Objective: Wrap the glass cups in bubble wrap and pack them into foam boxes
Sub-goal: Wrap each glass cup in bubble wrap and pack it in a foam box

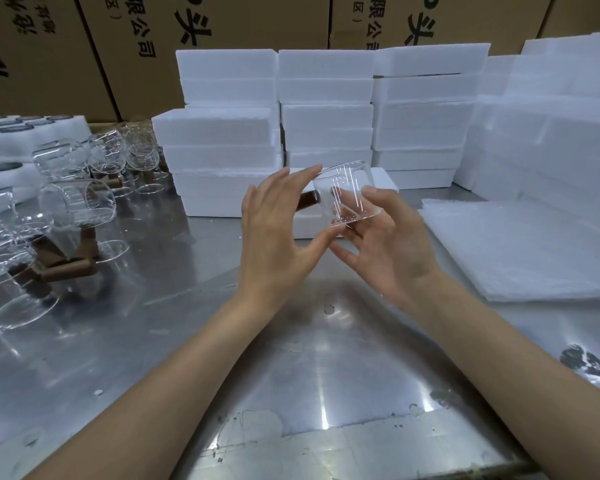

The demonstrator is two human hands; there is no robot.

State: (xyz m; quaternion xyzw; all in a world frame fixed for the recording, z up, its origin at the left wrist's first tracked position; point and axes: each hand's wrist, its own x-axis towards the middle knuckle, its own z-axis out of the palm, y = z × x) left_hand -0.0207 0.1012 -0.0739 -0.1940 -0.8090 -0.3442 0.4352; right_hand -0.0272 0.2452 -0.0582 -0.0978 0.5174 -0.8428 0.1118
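Both hands were raised above the metal surface [291, 358], and between them was a single glass cup [347, 195], tilted, bare of any wrap, with its brown handle [309, 201] pointing toward the left hand. The right hand [392, 244] held the cup, its fingers curled under the base and the thumb against the wall; the left hand [274, 233] was spread, its fingers fairly straight, the fingertips touching the rim and the base edge rather than gripping. Taking that cup as the landmark, the stack of bubble wrap sheets [520, 247] lay flat to the right of it, well apart and untouched by either hand. To the left of the cup a crowd of unwrapped cups [73, 206] lay and stood on the surface, many on their sides. Behind the cup rose stacks of closed foam boxes [326, 109], and just behind and below it one more foam box [305, 223] sat on the surface; whether that one was open could not be told. Far to the left of the cup, foam trays [32, 124] with dark round holes lay near the cardboard cartons [222, 26]. As a judgement, this cup stood at the very start of its cycle: picked up, not yet wrapped, not yet boxed. The stacked boxes may have held finished cups, though nothing showed it, and the many bare cups suggested most of the work remained.
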